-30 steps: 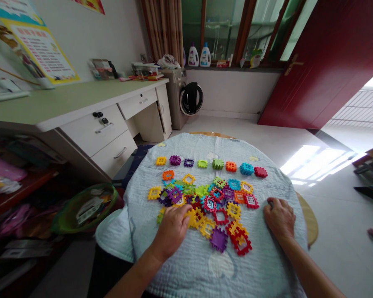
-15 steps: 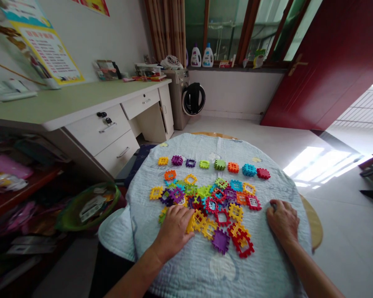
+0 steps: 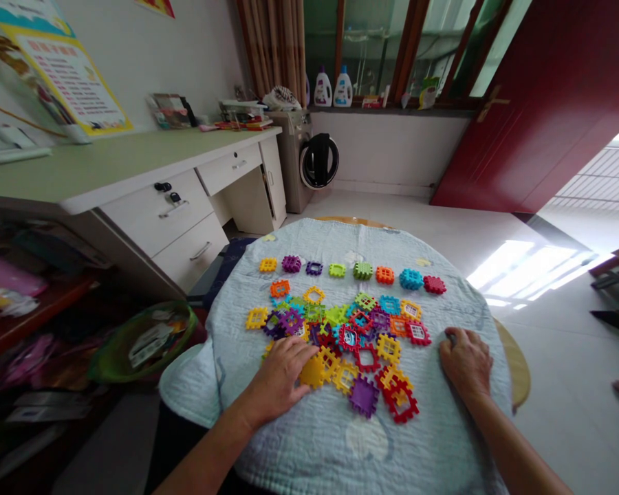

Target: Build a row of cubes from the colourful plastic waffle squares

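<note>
Left hand is sitting nearer, at solid yellow tile's left edge, pinch unclear; right hand is resting well right of it, grip unclear.

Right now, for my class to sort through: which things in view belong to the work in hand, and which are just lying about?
Apparently in the work:
- solid yellow plastic square, by the left hand
- jumbled pile of coloured, notch-edged plastic squares
- row of similar plastic squares behind it

Apparently just about:
- white plastic bottle with blue cap
- green plastic basket
</note>
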Demonstrator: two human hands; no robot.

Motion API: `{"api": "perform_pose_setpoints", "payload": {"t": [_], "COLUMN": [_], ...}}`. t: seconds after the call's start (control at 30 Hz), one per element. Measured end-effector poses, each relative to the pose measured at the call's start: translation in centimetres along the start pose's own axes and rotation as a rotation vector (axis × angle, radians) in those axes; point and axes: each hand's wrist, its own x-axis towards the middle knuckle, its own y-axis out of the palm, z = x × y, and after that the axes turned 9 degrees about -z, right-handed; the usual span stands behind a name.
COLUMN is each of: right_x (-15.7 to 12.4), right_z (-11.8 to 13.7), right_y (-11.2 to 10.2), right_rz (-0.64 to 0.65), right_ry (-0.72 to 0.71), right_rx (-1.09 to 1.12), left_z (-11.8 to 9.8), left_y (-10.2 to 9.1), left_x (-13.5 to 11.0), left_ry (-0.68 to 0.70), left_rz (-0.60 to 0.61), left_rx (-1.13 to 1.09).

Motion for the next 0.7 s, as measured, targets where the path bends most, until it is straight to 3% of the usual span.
{"api": "perform_pose_setpoints", "payload": {"t": [0.13, 0.27, 0.5, 0.7], "right_x": [0.0, 0.0, -0.1, -0.1], "right_z": [0.0, -0.1, -0.1, -0.1], "right_y": [0.1, 0.2, 0.2, 0.0], "right_rz": [-0.007, -0.004, -0.016, -0.011], "right_ry": [-0.002, 0.001, -0.008, -0.011], "right_rx": [0.005, 0.0, 0.008, 0.018], "left_z": [-0.1, 0.0, -1.5, -1.4], "left_y": [-0.1, -0.6, -0.9, -1.1], "left_x": [-0.2, -0.4, 0.5, 0.0], "left_ry": [0.115, 0.187, 0.16, 0.205], "left_rz": [-0.075, -0.048, 0.033, -0.039], "left_rx": [0.031, 0.07, 0.128, 0.103]}}
